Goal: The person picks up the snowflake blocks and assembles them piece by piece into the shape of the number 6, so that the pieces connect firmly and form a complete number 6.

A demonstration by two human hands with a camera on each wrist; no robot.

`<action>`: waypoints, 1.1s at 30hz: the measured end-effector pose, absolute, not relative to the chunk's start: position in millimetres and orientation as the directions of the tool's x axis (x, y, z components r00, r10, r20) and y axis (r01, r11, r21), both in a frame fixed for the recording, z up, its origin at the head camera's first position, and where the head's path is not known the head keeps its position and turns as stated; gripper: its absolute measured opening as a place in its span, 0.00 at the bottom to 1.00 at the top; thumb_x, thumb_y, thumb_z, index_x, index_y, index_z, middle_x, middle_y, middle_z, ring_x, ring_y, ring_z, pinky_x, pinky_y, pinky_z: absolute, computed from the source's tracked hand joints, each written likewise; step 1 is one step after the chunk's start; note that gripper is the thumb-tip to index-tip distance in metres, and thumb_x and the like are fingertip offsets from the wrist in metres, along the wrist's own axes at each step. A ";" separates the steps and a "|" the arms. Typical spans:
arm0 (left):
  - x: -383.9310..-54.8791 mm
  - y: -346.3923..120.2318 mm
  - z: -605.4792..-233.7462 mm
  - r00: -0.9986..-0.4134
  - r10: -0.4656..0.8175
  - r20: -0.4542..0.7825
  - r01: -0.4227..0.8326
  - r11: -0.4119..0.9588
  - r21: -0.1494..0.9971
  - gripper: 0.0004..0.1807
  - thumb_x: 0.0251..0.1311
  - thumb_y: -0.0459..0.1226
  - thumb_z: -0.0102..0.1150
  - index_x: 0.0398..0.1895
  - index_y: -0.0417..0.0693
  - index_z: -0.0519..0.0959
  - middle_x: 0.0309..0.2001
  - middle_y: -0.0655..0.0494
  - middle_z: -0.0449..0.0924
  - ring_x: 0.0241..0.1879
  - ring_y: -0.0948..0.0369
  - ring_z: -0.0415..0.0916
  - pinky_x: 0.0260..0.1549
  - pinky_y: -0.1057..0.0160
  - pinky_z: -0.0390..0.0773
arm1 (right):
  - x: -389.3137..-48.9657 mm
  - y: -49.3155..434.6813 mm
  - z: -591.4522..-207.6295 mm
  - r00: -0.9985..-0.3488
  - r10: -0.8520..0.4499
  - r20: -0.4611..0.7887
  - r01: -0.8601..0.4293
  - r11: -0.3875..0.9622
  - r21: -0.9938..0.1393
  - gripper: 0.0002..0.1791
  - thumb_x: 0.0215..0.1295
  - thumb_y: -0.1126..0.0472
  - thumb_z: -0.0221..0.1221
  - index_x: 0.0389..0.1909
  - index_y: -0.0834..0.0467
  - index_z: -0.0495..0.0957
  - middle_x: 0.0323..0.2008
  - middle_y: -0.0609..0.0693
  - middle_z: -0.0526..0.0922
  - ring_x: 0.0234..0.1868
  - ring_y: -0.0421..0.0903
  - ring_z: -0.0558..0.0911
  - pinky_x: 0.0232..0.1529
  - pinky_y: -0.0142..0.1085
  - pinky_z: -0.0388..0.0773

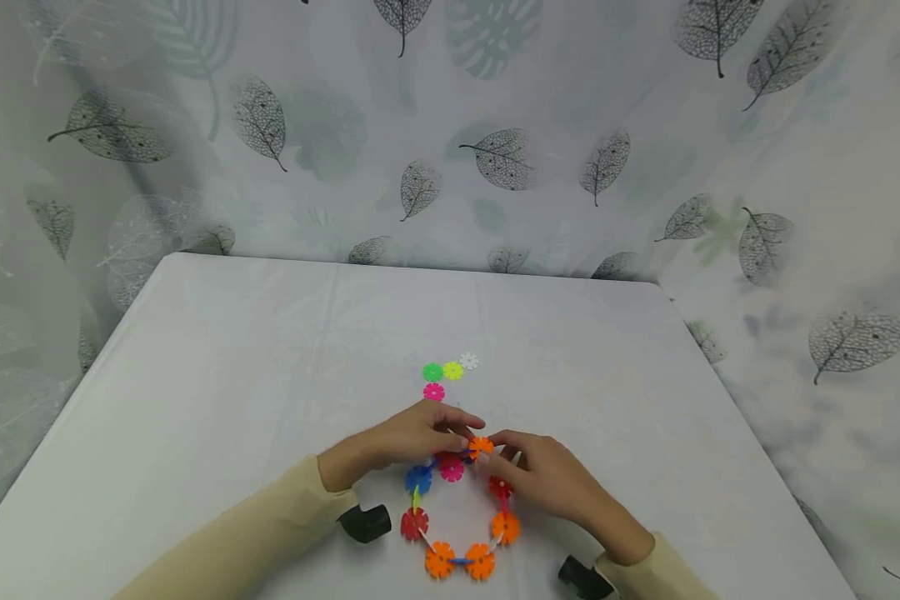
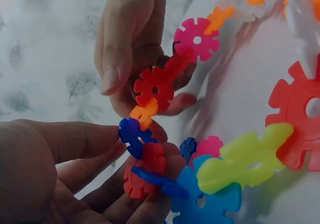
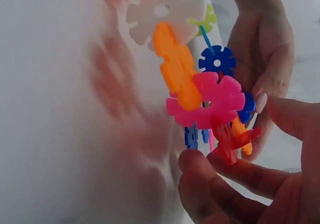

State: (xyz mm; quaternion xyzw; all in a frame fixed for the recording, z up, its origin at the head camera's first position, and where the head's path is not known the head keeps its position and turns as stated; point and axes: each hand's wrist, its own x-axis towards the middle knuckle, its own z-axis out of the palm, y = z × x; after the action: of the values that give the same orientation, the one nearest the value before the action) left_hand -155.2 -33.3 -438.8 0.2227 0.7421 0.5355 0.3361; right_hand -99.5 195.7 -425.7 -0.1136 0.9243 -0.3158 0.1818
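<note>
A ring-shaped chain of notched snowflake discs [image 1: 440, 560] in orange, red, blue, pink and other colours lies on the table in the head view. At its far side my left hand [image 1: 429, 432] pinches a dark blue disc [image 2: 134, 136] between thumb and fingers. My right hand [image 1: 549, 473] holds the chain beside it, its fingers around a red disc [image 2: 155, 90]. A small orange disc [image 2: 144, 113] links the red and blue discs, between the two hands. In the right wrist view a pink disc [image 3: 212, 101] hangs just above the right fingertips.
Loose discs lie beyond the hands: a green disc [image 1: 432, 372], a yellow disc [image 1: 453, 371], a white disc [image 1: 468, 361] and a pink disc [image 1: 434, 392]. White cloth covers the table [image 1: 270, 333]. A leaf-printed curtain [image 1: 330, 192] hangs behind its far edge.
</note>
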 end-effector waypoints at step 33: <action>-156.8 -70.9 -446.6 -0.773 0.607 -0.186 0.071 0.373 0.925 0.18 0.68 0.50 0.62 0.50 0.48 0.87 0.36 0.56 0.85 0.35 0.58 0.81 0.32 0.59 0.83 | -97.5 190.6 -438.8 -0.891 -0.368 -0.266 -0.033 0.637 -0.770 0.12 0.63 0.46 0.69 0.32 0.50 0.82 0.19 0.43 0.77 0.19 0.41 0.74 0.20 0.31 0.70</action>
State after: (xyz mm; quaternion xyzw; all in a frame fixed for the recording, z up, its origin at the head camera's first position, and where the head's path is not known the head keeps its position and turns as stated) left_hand -156.8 -70.9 -446.6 0.2153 0.7871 0.5167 0.2592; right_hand -97.5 190.6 -438.8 -0.1136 0.8813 -0.4108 0.2040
